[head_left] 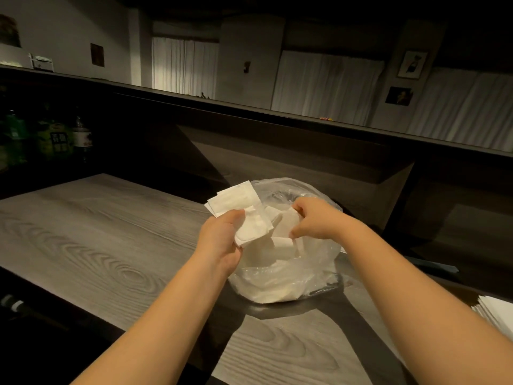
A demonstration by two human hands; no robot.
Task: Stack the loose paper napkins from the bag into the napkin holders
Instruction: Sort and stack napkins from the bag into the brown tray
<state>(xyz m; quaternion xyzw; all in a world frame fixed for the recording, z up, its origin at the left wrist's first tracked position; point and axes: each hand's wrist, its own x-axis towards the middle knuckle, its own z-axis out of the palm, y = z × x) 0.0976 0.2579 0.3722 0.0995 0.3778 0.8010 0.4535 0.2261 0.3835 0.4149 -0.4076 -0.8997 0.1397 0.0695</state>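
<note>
A clear plastic bag (319, 262) full of loose white paper napkins stands on the grey wood-grain table (91, 240). My left hand (220, 240) holds a fanned bunch of napkins (236, 202) just above the bag's left rim. Inside the bag's open mouth, my right hand (316, 219) pinches a napkin (286, 226) with curled fingers. No napkin holder is plainly in view.
A stack of white napkins (497, 311) lies at the right edge of the table. Several bottles (55, 137) stand in the dark at the far left. A raised dark counter ledge (277, 112) runs behind the table.
</note>
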